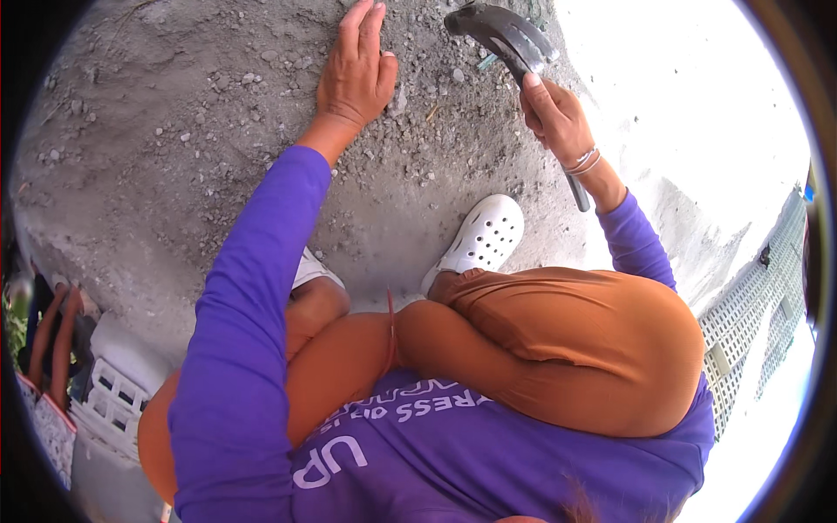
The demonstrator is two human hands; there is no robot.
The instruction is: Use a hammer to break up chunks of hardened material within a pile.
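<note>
My right hand (558, 118) is wrapped round the handle of a claw hammer (504, 35), thumb laid along it near the dark metal head. The head is raised over loose grey rubble (436, 74), and the handle's end sticks out below my wrist. My left hand (356, 78) reaches forward at the top of the view, fingers stretched out and thumb apart, over or on the grey dirt (200, 113). Its fingertips lie at the picture's upper edge, so what they touch there is hard to make out. A small greenish piece (487, 62) lies beside the hammer head.
I squat with white perforated clogs (482, 234) on the dusty ground. To the right lies a brightly lit pale surface (689, 96), with a grey grid panel (750, 322) further down. At lower left are another person's limbs (54, 336) and a white slotted plastic piece (115, 392).
</note>
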